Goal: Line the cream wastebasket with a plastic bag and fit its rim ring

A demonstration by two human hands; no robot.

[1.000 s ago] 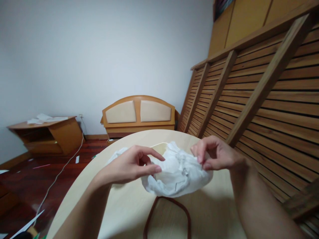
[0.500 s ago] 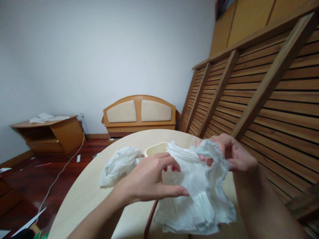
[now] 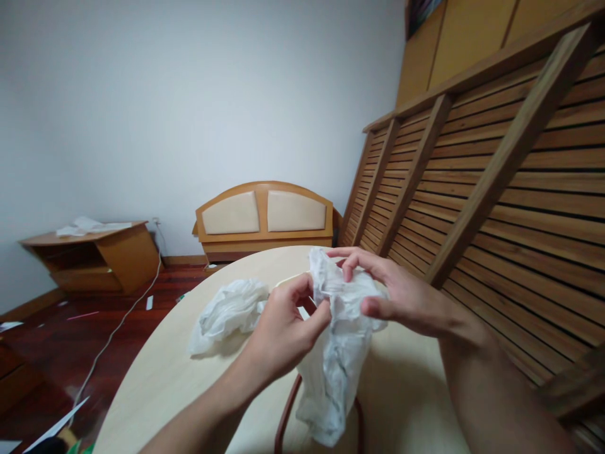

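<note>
A thin, crinkled white plastic bag hangs bunched between my two hands above the table. My left hand is closed, its thumb and fingertips pinching the bag's upper left edge. My right hand curves round the upper right part of it, the fingers over the top and the thumb on the near side. Another crumpled white bag lies on the table, left of my left hand. Behind the held bag, a pale yellow container is mostly hidden.
All this is over a pale round table. A brown curved bar shows below the held bag. Slatted wooden panels lean at the right. Farther off are a headboard, a low cabinet and a cable on the floor.
The bag was spread wide from my right hand and is now gathered narrower. My left hand has closed on its edge. My right hand has moved left.
</note>
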